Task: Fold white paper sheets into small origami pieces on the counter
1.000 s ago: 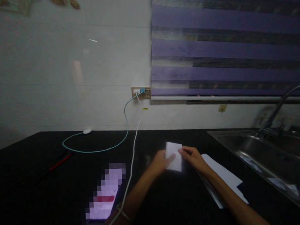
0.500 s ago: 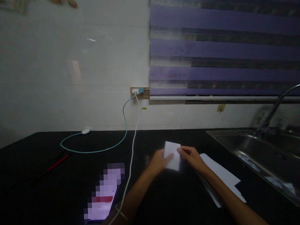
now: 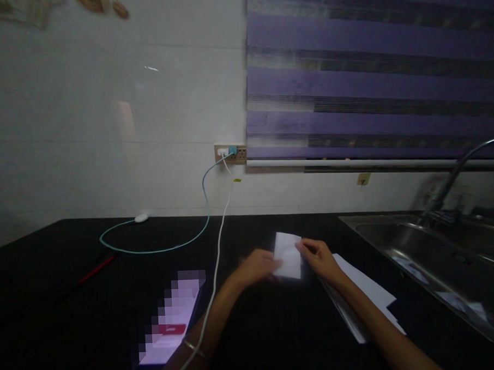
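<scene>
A small white piece of paper [image 3: 289,255], apparently folded, is held up above the dark counter between my two hands. My left hand [image 3: 256,267] pinches its left edge, thumb in front and the other fingers partly hidden behind. At the right edge, near the top corner, my right hand [image 3: 315,254] grips it between thumb and fingertips. Beneath my right forearm lies a stack of white paper sheets [image 3: 368,286], spread unevenly on the counter.
A lit phone or tablet [image 3: 173,324], partly pixelated, lies left of my left forearm. A white cable [image 3: 218,257] crosses that forearm from the wall socket [image 3: 241,153]. A teal cable [image 3: 151,251] loops at left. At right is a steel sink [image 3: 397,249] with a faucet [image 3: 455,170].
The paper has shifted slightly right. My left hand has slid back toward its left edge, with the thumb covering less of it. The right hand's pinch has moved slightly right too.
</scene>
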{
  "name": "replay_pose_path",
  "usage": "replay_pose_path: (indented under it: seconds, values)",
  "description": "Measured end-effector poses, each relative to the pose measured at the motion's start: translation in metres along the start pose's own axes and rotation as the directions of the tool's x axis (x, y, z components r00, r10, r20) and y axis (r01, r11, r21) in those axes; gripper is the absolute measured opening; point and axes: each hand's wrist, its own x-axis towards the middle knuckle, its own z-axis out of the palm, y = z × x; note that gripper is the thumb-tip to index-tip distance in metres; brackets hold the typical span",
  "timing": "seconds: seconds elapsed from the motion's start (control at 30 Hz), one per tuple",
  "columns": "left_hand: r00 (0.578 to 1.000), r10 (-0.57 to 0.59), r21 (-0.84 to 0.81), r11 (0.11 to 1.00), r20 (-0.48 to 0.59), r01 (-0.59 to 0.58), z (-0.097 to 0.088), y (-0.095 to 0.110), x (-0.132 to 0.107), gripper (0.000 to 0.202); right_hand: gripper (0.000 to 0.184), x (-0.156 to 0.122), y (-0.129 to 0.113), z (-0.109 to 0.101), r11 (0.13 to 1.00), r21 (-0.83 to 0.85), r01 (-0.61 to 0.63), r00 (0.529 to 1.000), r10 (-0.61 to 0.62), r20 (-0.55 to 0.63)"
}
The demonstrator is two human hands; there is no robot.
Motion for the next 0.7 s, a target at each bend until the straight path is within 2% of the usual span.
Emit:
replay_pose_path:
  seconds: [0.17,0.43,0.6,0.7]
  values:
    - [1.0,0.009,0.112,0.994,0.016,-0.011,0.002,0.004,-0.002,0.053,0.04,0.001,0.003,-0.002,1.0,-0.013,0.007,1.0,-0.007,-0.015]
    - [0.996,-0.043,0.427,0.901,-0.083,0.075,0.017,0.017,-0.009,0.069,0.04,0.001,0.003,-0.002,0.999,-0.041,-0.011,0.997,0.008,-0.074]
    - [0.991,-0.042,0.404,0.91,-0.129,0.092,0.02,0.018,-0.008,0.067,0.04,0.001,0.003,-0.003,1.0,-0.031,-0.002,0.998,0.0,-0.059]
    - [0.99,-0.037,0.368,0.926,-0.137,0.086,0.02,0.015,-0.007,0.064,0.041,0.0,0.003,-0.001,1.0,-0.013,0.002,1.0,-0.002,0.003]
